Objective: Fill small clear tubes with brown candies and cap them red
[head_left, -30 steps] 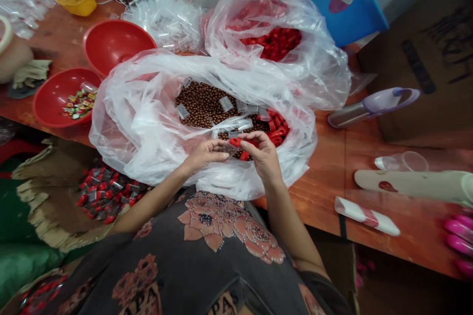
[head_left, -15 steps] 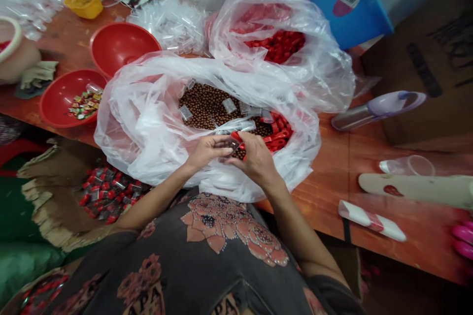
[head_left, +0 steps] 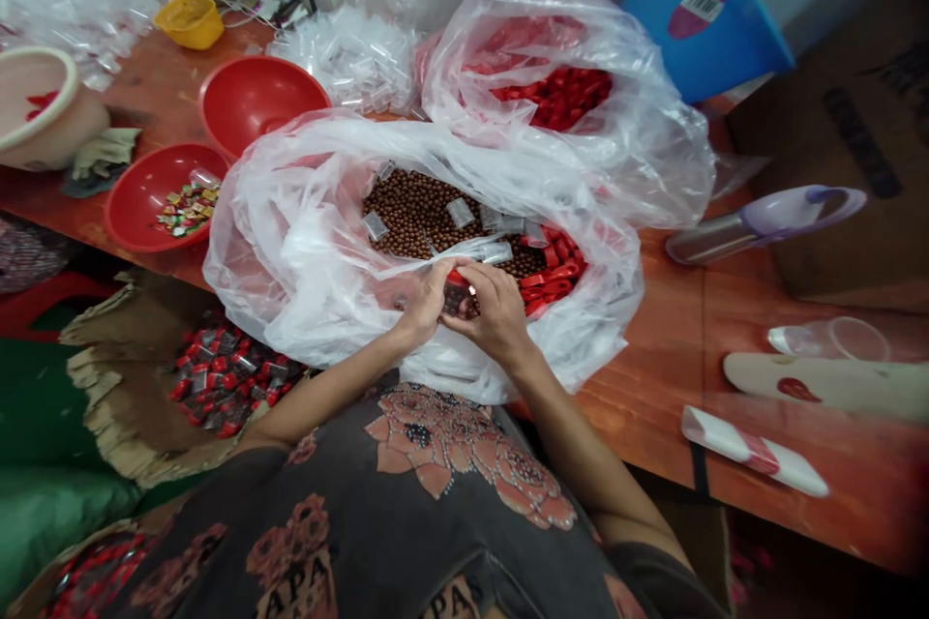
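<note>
Both hands hold one small clear plastic box with a red cap and dark brown balls inside. My left hand grips its left side, and my right hand wraps round its right side with fingers over the top. They are just above the near edge of a large white plastic bag. In the bag lie many brown chocolate-like balls, several clear empty boxes and a heap of red caps. The hands partly hide the box.
Behind stand a bag of red caps, a heap of clear boxes and a blue bucket. Red bowls and a cream bowl are left. A carton of filled boxes sits below left; a flask stands right.
Both hands have closed round the box, its red cap now at the top. My left hand has turned more upright, its thumb at the cap. The whole view has shifted slightly.
</note>
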